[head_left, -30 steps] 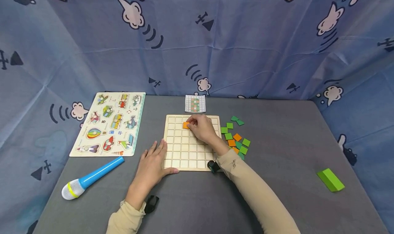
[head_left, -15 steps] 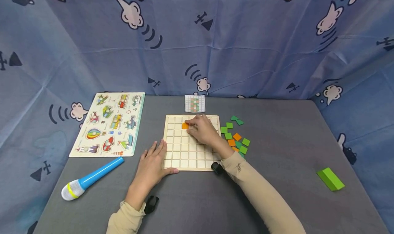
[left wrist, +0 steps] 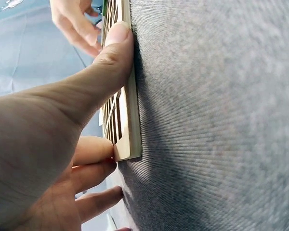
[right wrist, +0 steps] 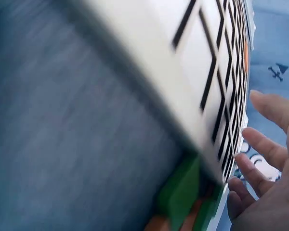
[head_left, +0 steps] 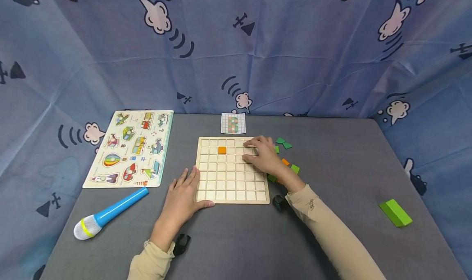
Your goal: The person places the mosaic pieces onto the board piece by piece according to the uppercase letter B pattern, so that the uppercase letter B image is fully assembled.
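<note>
A wooden grid board [head_left: 217, 186] lies flat in the middle of the table, with one orange square tile [head_left: 222, 150] in a cell of its second row from the back. My left hand [head_left: 180, 199] steadies the board's front left corner; the left wrist view shows the thumb [left wrist: 113, 50] on its front edge and fingertips against its side. Above the board's right part is my right hand [head_left: 266, 158], fingers parted and holding nothing. Loose green tiles [head_left: 295, 168] and orange tiles lie beside the board, partly hidden by the right hand and wrist.
Behind the board lies a small pattern card [head_left: 233, 123]. To the left are a picture puzzle board [head_left: 129, 149] and a blue toy microphone [head_left: 110, 213]. A green block [head_left: 396, 213] lies far right. A patterned blue cloth [head_left: 206, 59] hangs along the back.
The right hand has let go of the orange tile, which stays in its cell, and has moved right toward the loose tiles. The left hand has stayed in place.
</note>
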`<state>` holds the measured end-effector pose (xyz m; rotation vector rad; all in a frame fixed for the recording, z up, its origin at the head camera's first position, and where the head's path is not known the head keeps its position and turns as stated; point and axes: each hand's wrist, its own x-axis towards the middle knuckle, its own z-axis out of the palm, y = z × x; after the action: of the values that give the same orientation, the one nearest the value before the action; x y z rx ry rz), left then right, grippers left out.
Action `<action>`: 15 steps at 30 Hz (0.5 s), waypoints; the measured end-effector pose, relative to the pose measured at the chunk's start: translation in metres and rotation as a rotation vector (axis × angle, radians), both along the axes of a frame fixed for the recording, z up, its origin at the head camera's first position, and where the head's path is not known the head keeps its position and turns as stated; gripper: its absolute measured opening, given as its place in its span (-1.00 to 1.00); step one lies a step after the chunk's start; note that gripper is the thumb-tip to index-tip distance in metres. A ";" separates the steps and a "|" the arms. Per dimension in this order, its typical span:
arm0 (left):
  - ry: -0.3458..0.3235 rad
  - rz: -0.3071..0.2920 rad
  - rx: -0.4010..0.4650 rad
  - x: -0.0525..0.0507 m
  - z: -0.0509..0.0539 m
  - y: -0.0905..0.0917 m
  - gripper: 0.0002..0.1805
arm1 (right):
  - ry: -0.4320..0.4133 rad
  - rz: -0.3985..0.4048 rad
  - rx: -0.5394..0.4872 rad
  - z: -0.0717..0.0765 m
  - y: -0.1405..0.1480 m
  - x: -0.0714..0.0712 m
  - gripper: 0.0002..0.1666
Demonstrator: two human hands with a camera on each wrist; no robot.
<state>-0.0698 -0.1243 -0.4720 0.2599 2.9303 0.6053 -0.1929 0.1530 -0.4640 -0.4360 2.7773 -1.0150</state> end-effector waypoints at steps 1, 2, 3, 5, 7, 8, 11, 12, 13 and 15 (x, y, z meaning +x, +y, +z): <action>0.001 0.000 0.000 0.000 -0.001 0.000 0.24 | -0.009 -0.003 -0.005 0.000 0.004 0.000 -0.46; 0.003 -0.002 0.000 0.000 -0.001 0.000 0.24 | -0.014 -0.004 -0.008 0.000 0.009 0.001 -0.46; 0.003 -0.002 0.000 0.000 -0.002 0.000 0.24 | -0.018 -0.003 -0.011 0.000 0.014 0.001 -0.46; 0.002 -0.002 -0.002 0.000 -0.002 0.000 0.23 | -0.024 -0.005 -0.015 0.000 0.023 0.001 -0.47; 0.000 -0.002 -0.002 -0.001 -0.002 0.000 0.23 | -0.034 -0.018 -0.015 0.000 0.032 0.001 -0.48; 0.000 -0.003 -0.003 -0.001 -0.002 0.000 0.23 | -0.040 -0.025 -0.015 0.000 0.036 0.001 -0.49; 0.001 -0.002 -0.005 -0.001 -0.002 0.000 0.23 | -0.073 -0.047 -0.021 -0.001 0.049 -0.001 -0.49; 0.002 -0.002 -0.005 -0.001 -0.002 0.000 0.23 | -0.084 -0.055 -0.022 -0.001 0.053 -0.001 -0.49; 0.002 -0.002 -0.006 -0.001 -0.002 0.000 0.23 | -0.095 -0.061 -0.028 -0.002 0.056 -0.001 -0.49; 0.003 -0.002 -0.009 -0.001 -0.002 0.000 0.23 | -0.111 -0.072 -0.036 -0.002 0.062 -0.002 -0.49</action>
<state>-0.0703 -0.1242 -0.4738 0.2635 2.9342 0.5913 -0.1944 0.2153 -0.4656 -0.2766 2.6971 -1.0716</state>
